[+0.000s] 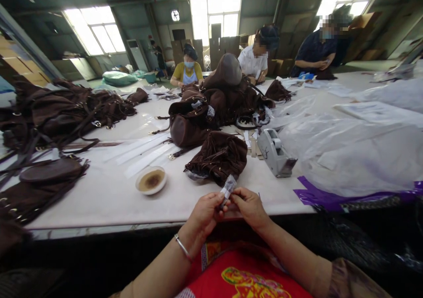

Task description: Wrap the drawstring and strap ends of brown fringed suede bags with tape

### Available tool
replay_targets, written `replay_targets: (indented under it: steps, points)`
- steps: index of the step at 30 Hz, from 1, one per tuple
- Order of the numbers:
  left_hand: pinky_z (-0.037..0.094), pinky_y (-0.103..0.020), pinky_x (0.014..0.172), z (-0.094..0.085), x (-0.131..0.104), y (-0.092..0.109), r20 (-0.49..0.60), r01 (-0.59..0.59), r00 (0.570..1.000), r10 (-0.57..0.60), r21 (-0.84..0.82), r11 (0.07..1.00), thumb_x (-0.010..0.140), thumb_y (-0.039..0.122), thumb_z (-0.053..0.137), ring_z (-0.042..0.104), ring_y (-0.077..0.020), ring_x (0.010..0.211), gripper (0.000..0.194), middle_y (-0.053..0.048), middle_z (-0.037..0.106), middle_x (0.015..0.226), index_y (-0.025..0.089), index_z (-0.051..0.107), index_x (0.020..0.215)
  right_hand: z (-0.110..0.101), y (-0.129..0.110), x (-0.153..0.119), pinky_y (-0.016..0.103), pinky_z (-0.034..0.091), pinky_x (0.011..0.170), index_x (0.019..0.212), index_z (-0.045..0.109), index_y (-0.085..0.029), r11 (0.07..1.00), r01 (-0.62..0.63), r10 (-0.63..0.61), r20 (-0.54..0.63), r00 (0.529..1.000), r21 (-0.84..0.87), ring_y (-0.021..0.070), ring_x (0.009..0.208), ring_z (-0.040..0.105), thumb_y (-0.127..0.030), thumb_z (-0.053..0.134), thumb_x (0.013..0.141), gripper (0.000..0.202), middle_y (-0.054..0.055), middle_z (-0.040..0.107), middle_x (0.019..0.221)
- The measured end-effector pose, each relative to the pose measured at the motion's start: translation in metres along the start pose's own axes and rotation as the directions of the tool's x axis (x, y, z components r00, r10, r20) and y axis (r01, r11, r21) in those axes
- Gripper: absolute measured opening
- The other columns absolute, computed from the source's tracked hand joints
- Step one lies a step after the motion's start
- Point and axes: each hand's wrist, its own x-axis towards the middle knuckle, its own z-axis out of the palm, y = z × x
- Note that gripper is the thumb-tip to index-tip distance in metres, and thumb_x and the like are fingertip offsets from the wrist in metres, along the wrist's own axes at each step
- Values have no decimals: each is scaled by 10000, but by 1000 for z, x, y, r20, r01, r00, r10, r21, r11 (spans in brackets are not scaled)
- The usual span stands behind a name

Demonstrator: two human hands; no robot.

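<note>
Near the table's front edge, my left hand point(206, 207) and my right hand point(250, 205) meet around a small plastic-wrapped piece with a white band point(228, 188). The fingers of my left hand are closed on its lower part. From the other side, my right hand pinches it with thumb and fingertips. Just beyond the wrapped piece lies a dark brown fringed bag point(220, 155) on the white table point(185, 205); whether the two are joined I cannot tell. A shallow dish point(151, 180) with brownish contents sits left of my hands.
A grey tape dispenser point(276, 152) stands right of the bag. Brown bags are piled at the centre point(218, 100) and left point(59, 108). Clear plastic sheets point(357, 152) and purple tape point(317, 196) lie on the right. Several people are across the table.
</note>
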Motion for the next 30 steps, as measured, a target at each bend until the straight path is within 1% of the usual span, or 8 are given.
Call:
replay_targets:
  steps: [5, 11, 15, 19, 21, 23, 27, 30]
  points:
    - [366, -196, 498, 8, -4, -4, -55, -185, 973, 225, 396, 899, 804, 393, 676, 539, -103, 572, 278, -31, 643, 697, 117, 699, 829, 7, -3, -15, 215, 255, 412, 772, 595, -194, 940, -261, 278, -51, 959, 221, 80, 448, 339, -553, 619, 807, 362, -54, 466, 556]
    - [471, -303, 758, 17, -10, -23, 215, -493, 775, 595, 794, 356, 945, 245, 444, 594, -185, 795, 250, -61, 680, 855, 176, 675, 879, 14, -7, -15, 169, 139, 376, 742, 514, -181, 765, -444, 460, 88, 884, 467, 25, 412, 220, -612, 834, 562, 566, -118, 325, 495]
    - [504, -357, 836, 13, -17, -27, 424, -563, 712, 560, 821, 95, 918, 152, 435, 589, -212, 888, 240, -94, 648, 971, 169, 603, 1087, 12, -6, -11, 155, 133, 381, 779, 535, -163, 734, -449, 443, 142, 885, 509, 13, 414, 232, -585, 862, 534, 587, -110, 374, 515]
    - [524, -351, 854, -8, -18, -5, 476, -570, 637, 607, 820, -45, 920, 167, 470, 589, -211, 934, 266, -95, 624, 1021, 183, 573, 1165, -13, -3, 0, 177, 161, 381, 818, 568, -167, 869, -392, 365, 142, 920, 303, 32, 405, 240, -637, 757, 654, 532, -87, 422, 530]
    - [506, -391, 936, -25, -12, 14, 460, -507, 555, 693, 847, -157, 924, 177, 474, 574, -234, 1039, 293, -120, 609, 1114, 175, 562, 1203, -35, -2, 11, 210, 252, 398, 755, 581, -168, 953, -304, 303, 100, 948, -2, 68, 416, 336, -605, 670, 747, 446, -47, 476, 537]
    - [459, -450, 1023, -43, -1, 31, 454, -406, 504, 734, 875, -262, 910, 175, 494, 531, -266, 1148, 316, -136, 580, 1217, 175, 562, 1219, -56, -3, 21, 272, 406, 503, 738, 605, -166, 914, -135, 130, -40, 991, -382, 149, 542, 516, -509, 602, 811, 350, 26, 574, 632]
    - [465, -492, 1009, -67, 23, 47, 420, -252, 577, 700, 907, -337, 830, 169, 598, 506, -295, 1169, 422, -142, 544, 1264, 186, 560, 1250, -63, -8, 21, 422, 481, 876, 1090, 615, -144, 581, 166, -432, -129, 893, -796, 300, 1030, 588, -331, 519, 865, 308, 158, 627, 1070]
    - [486, -473, 977, -74, 35, 43, 420, -219, 602, 679, 905, -366, 799, 103, 584, 506, -284, 1155, 516, -130, 527, 1257, 221, 539, 1300, -37, -9, 8, 383, 485, 907, 1145, 589, -171, 525, 404, -494, 118, 861, -749, 249, 1014, 599, -247, 460, 915, 274, 125, 635, 1058]
